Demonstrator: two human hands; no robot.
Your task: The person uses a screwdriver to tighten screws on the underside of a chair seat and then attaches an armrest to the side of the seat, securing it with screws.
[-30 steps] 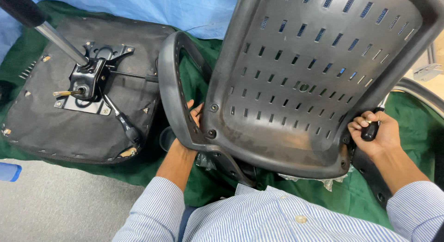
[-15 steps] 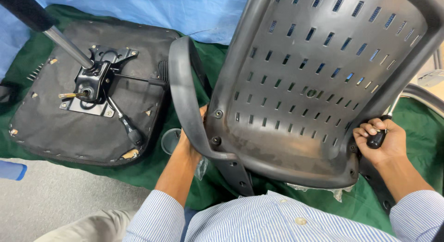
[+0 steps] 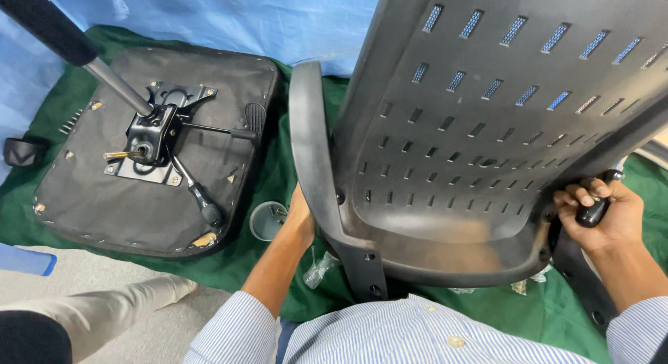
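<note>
A black perforated plastic chair back [image 3: 487,127] stands upright in front of me, with a curved armrest [image 3: 309,148] on its left side. My left hand [image 3: 300,221] reaches behind that armrest and holds the chair back's lower left edge; the fingers are mostly hidden. My right hand [image 3: 598,214] is closed around a black tool handle [image 3: 595,209] at the chair back's lower right corner. The upturned seat [image 3: 139,162] lies to the left on a green cloth [image 3: 264,260], its metal mechanism [image 3: 156,134] and gas cylinder [image 3: 62,37] pointing up.
A small round clear cup [image 3: 268,220] sits on the cloth by my left wrist. Crumpled clear plastic bags [image 3: 320,270] lie under the chair back. A blue sheet [image 3: 243,20] covers the background. A beige trouser leg [image 3: 97,315] is at lower left.
The view has shifted and the chair back now stands more upright and closer. My left hand stays behind the armrest; my right hand still grips the tool at the lower right.
</note>
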